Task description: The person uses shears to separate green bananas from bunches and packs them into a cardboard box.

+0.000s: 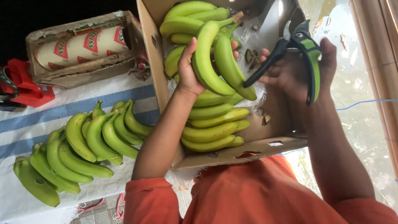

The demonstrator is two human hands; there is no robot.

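White cloth with blue stripes (83, 103) covers a table to the left of the person's left hand (188, 68). Pale, wet-looking floor (365, 124) lies out past the right hand (296, 70), with a tan ribbed wall (379, 49) at the far edge. Orange sleeves (248, 195) fill the near side, below both forearms.

A large cardboard box (153, 54) sits open under both hands, lined with clear plastic (261, 29). The left hand is wrapped around a small bunch (217, 58) of green bananas, fingers behind the fruit and thumb side toward the box wall. That bunch is held just above the box, its cut stem (238, 17) pointing away from the person and its curved tips pointing toward the right hand. The skins are smooth, bright green, unripe and glossy.

The right hand grips pruning shears (300, 49) with black and green handles. The handles are spread apart, the fingers closed around the green one, and the black one reaches toward the bunch and overlaps its tip. Whether they touch cannot be told.

Below the left hand, more bananas (213, 124) lie stacked in the box; others (186, 18) lie beyond it. Further left, loose bunches (78, 145) rest on the cloth. Beyond those sits a smaller box (83, 47) holding a roll with red markings, and something red (25, 83) lies at the far left.
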